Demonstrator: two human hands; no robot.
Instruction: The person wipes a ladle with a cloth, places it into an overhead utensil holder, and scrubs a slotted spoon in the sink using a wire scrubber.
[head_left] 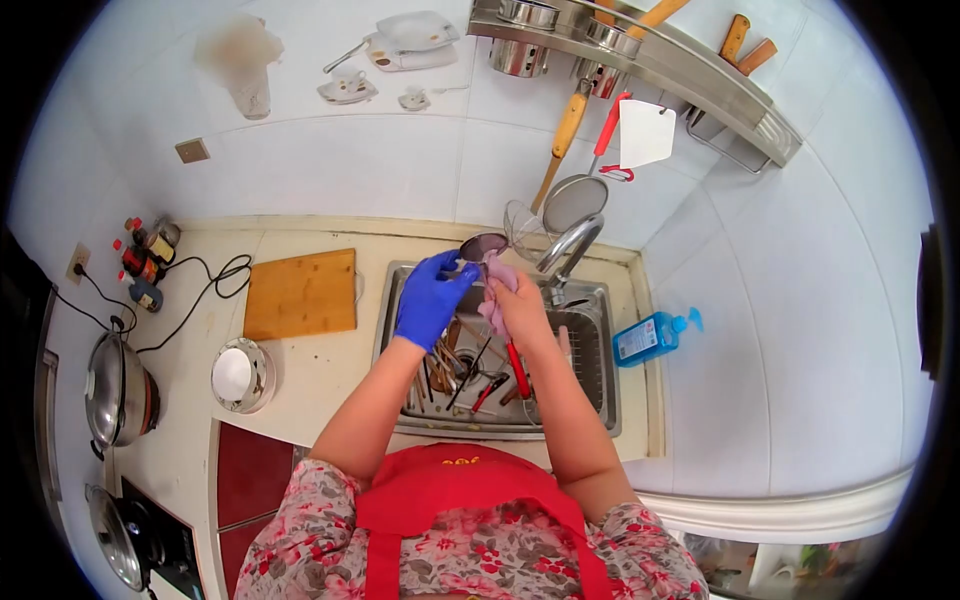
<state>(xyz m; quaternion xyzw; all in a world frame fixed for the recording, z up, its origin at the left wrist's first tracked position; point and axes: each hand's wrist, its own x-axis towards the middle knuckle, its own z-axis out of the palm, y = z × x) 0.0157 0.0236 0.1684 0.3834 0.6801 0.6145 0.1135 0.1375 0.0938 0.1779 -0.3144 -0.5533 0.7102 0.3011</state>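
Observation:
My left hand, in a blue rubber glove, is closed on the edge of a round, dark metal utensil head, like a ladle or strainer, above the back of the sink. My bare right hand grips a pink cloth against this utensil. Below the right hand, a red handle slants down over the sink; whether it belongs to the same utensil is hidden by the cloth and hand. In the steel sink, several chopsticks and other utensils lie in a heap.
A curved faucet rises behind the sink, beside a hanging mesh strainer. A blue soap bottle stands right. On the left counter are a wooden cutting board, stacked bowls, sauce bottles and a lidded pan.

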